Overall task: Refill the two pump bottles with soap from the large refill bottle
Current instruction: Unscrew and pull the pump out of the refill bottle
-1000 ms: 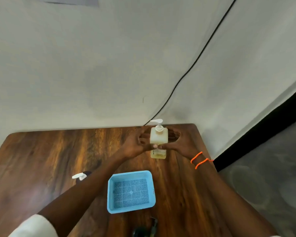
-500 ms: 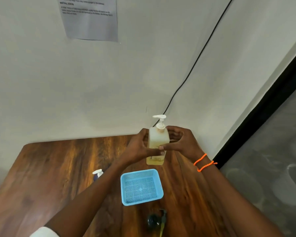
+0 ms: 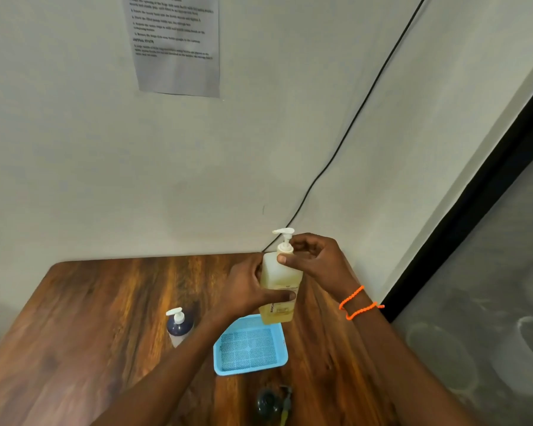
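Note:
A large translucent refill bottle (image 3: 279, 284) with yellow soap in its lower part and a white pump top is held upright above the table. My left hand (image 3: 246, 290) grips its body, thumb across the front. My right hand (image 3: 313, 259) pinches the white collar at the bottle's neck. A small dark-blue pump bottle (image 3: 179, 325) with a white pump stands on the table to the left. Another dark pump bottle (image 3: 270, 401) lies blurred near the front edge.
A light-blue mesh basket (image 3: 276, 358) sits on the wooden table (image 3: 90, 318) just below the lifted bottle. A black cable (image 3: 351, 121) runs up the wall, and a printed sheet (image 3: 176, 44) is taped to it. Floor lies to the right.
Both hands have lifted the large bottle off the table and brought it nearer the basket. My right hand has shifted from the bottle's side up to its neck.

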